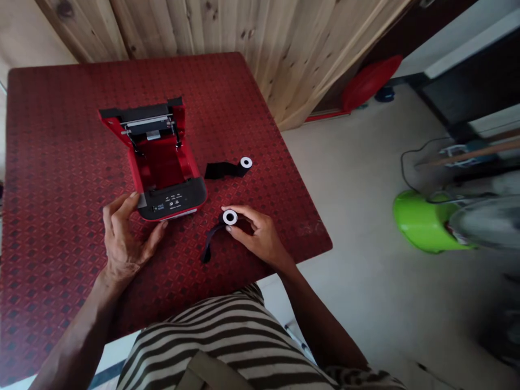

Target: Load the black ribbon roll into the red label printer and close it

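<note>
A small red and black printer stands on the red patterned table with its lid swung open and its red bay showing. My left hand cups the printer's front left corner, thumb and fingers apart around it. My right hand pinches a small black roll with a white core, whose loose black tail trails toward me on the table. A second black roll with a white core lies to the right of the printer, its strip partly unrolled to the left.
A wooden plank wall rises behind the table. To the right, on the pale floor, are a red object, a green fan base and cables. My striped clothing fills the bottom.
</note>
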`<state>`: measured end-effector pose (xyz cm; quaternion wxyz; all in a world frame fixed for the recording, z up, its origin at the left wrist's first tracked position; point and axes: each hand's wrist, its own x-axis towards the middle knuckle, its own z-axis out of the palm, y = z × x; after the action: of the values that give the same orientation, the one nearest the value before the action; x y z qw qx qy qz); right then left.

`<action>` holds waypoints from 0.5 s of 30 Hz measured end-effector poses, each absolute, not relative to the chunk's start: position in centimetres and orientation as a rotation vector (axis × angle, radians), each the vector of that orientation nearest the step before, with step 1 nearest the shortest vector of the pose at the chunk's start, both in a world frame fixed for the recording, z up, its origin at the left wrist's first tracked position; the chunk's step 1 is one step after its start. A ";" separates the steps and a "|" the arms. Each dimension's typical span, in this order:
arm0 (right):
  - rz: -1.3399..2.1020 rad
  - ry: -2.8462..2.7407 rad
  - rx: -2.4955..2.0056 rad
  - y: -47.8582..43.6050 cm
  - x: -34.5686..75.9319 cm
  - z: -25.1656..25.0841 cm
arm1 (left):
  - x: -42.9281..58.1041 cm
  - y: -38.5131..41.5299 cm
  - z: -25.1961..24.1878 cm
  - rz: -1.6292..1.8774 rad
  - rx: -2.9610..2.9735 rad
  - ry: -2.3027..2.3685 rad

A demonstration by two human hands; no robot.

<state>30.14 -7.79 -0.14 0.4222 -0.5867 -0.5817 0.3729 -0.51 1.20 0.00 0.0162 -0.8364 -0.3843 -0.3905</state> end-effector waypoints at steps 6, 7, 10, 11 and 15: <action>0.965 -1.296 -1.467 -5.8 34.8 1.3 | -0.5 1.1 0.1 -1.230 -2.619 -1.237; 0.855 -1.274 -1.503 -4.8 35.6 1.1 | -0.5 1.1 0.1 -1.234 -2.615 -1.231; 0.689 -1.337 -1.577 -1.3 37.4 -0.3 | -0.4 1.2 0.0 -1.253 -2.600 -1.227; 0.718 -1.395 -1.564 -0.2 37.7 -0.7 | -0.4 1.2 0.0 -1.261 -2.595 -1.236; 0.898 -1.561 -1.427 2.9 38.0 -1.8 | -0.3 1.1 0.0 -1.296 -2.604 -1.258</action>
<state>37.98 2.92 -1.85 0.4093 -0.5666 -0.6198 0.3566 -0.32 1.15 0.00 -0.0139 -0.8216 -0.3970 -0.4089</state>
